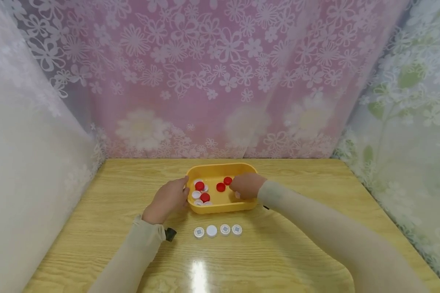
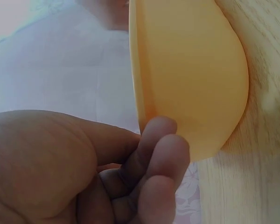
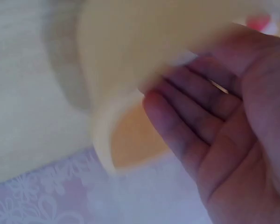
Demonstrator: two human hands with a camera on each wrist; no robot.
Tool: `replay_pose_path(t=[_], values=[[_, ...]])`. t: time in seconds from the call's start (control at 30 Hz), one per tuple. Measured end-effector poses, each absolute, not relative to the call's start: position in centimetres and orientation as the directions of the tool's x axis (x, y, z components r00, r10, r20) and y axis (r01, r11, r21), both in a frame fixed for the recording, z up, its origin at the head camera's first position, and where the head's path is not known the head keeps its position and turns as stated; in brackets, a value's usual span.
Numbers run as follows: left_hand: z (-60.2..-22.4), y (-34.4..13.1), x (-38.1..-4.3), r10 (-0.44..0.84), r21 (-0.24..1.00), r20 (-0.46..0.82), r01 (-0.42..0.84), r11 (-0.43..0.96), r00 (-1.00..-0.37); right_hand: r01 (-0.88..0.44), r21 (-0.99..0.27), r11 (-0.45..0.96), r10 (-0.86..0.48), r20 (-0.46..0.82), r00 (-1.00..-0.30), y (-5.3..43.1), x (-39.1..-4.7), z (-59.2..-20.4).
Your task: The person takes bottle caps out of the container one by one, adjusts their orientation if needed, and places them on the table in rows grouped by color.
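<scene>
A yellow plastic tray with rounded corners stands on the table, holding red bottle caps and white bottle caps. At its left end my left hand grips the rim; the left wrist view shows the thumb and curled fingertips on the tray wall. My right hand reaches inside at the right end, beside two red caps. In the right wrist view its thumb and bent fingers pinch a white cap, mostly hidden by the blurred tray wall.
A row of several white caps lies on the wooden table in front of the tray. Most show a grey square mark, one is plain. A pink flowered curtain hangs behind, with pale cloth at both sides.
</scene>
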State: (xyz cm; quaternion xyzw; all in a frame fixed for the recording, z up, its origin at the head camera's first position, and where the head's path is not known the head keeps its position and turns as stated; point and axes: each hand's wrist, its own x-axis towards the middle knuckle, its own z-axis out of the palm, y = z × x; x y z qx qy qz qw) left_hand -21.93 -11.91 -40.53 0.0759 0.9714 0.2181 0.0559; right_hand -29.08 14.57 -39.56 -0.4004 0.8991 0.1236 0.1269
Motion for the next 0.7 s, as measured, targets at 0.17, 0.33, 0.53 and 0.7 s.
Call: replay_pose_path(t=[0.17, 0.33, 0.53, 0.7], values=[[-40.5, -11.8, -22.0, 0.182, 0.408, -0.058, 0.143, 0.902, -0.982, -0.748, 0.036, 0.663, -0.729, -0.198, -0.655, 15.0, -29.0, -37.0], [-40.6, -11.8, -22.0, 0.181, 0.404, -0.058, 0.143, 0.904, -0.982, -0.808, -0.014, 0.590, -0.808, -0.015, -0.589, 15.7, -26.5, -34.6], [-40.4, -11.8, -22.0, 0.179, 0.398, -0.058, 0.141, 0.906, -0.982, -0.857, 0.040, 0.513, -0.854, 0.125, -0.505, 17.3, -22.5, -35.0], [-40.5, -11.8, -22.1, 0.179, 0.398, -0.062, 0.140, 0.907, -0.982, -0.852, 0.011, 0.523, -0.851, 0.071, -0.521, 19.3, -19.5, -37.1]])
